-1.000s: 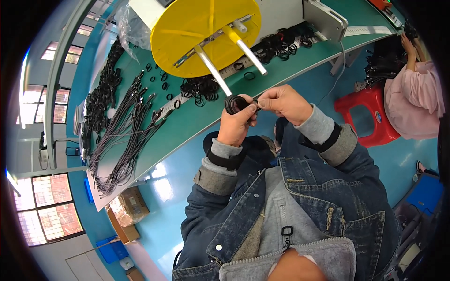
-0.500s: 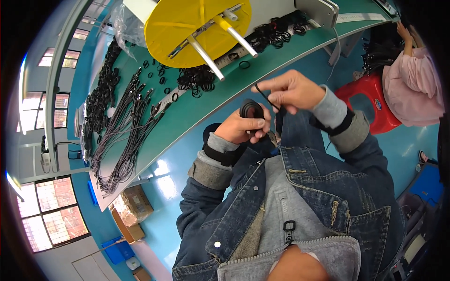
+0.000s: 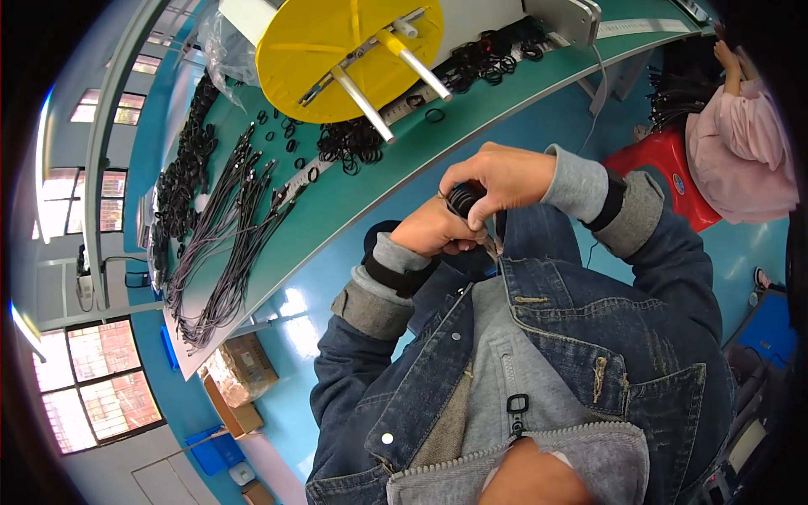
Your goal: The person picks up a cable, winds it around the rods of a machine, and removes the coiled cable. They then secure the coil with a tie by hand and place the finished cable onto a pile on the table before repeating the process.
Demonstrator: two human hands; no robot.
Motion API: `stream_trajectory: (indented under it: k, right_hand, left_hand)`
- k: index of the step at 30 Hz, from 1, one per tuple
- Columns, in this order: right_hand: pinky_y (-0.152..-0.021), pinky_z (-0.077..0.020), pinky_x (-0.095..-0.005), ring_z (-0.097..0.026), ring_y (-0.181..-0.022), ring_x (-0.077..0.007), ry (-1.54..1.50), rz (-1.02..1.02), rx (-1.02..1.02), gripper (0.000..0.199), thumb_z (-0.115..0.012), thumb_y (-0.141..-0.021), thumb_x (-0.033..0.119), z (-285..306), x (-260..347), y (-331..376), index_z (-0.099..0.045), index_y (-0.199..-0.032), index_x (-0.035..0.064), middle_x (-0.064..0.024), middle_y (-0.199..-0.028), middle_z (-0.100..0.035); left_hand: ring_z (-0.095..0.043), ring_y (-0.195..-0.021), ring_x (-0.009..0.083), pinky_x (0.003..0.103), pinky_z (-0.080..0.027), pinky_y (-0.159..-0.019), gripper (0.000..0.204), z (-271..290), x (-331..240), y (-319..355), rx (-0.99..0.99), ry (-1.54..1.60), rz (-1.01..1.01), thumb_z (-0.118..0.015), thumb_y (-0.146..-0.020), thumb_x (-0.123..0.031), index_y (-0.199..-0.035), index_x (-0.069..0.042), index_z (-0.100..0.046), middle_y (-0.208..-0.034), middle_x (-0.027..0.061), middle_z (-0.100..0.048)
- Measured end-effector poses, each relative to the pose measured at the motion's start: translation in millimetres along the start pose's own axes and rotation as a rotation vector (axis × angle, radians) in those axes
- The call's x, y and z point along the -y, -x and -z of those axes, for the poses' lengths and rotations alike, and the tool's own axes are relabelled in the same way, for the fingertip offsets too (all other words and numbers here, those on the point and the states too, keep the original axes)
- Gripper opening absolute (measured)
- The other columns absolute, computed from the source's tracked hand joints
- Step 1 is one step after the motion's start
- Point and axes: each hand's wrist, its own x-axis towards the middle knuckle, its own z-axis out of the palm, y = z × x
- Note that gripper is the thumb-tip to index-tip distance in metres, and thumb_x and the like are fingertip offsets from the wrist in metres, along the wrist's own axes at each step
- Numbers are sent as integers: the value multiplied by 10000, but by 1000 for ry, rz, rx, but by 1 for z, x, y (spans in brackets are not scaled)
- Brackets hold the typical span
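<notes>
A small black cable coil (image 3: 465,199) is in my two hands, just off the table's front edge. My left hand (image 3: 431,227) is closed around it from the near left. From the far right, my right hand (image 3: 509,178) closes over it, with thumb and bent fingers at its top and side. The fingers cover much of the coil, and the strand seen earlier cannot be made out. Beyond them on the table, loose black rings (image 3: 434,115) lie near a pile of looped black cables (image 3: 350,146).
The green table (image 3: 370,200) carries a yellow disc (image 3: 337,50) with metal rods jutting toward me, long grey cables (image 3: 220,244) and a heap of black coils (image 3: 178,185). A person in pink (image 3: 741,164) sits on a red stool (image 3: 665,172) at right. A cardboard box (image 3: 244,370) stands lower left.
My right hand, which held a black strand out to the right of the coil, has moved left and closed over the coil. My left hand has turned slightly, still gripping it.
</notes>
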Motion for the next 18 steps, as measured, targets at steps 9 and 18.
stream_trajectory:
  k: [9,18]
  right_hand:
    - [-580,-482,-269,-575,-630,-143,-461,-34,-275,280,-641,-788,205,-52,-13,22,-565,-945,-14,-68,-700,-600]
    - [-578,-462,-283,-575,-642,-157,-326,-128,-445,204,-513,-889,174,-13,7,25,-527,-993,-1,-56,-760,-589]
  left_hand:
    - [-468,-541,73,185,-348,-431,496,-19,-15,14,-115,-61,-177,-648,-661,-51,-1128,-20,-482,-729,30,-523]
    - [-461,-587,96,188,-320,-424,423,1,3,12,-66,269,-143,-561,-786,-128,-1174,-33,-423,-804,54,-535]
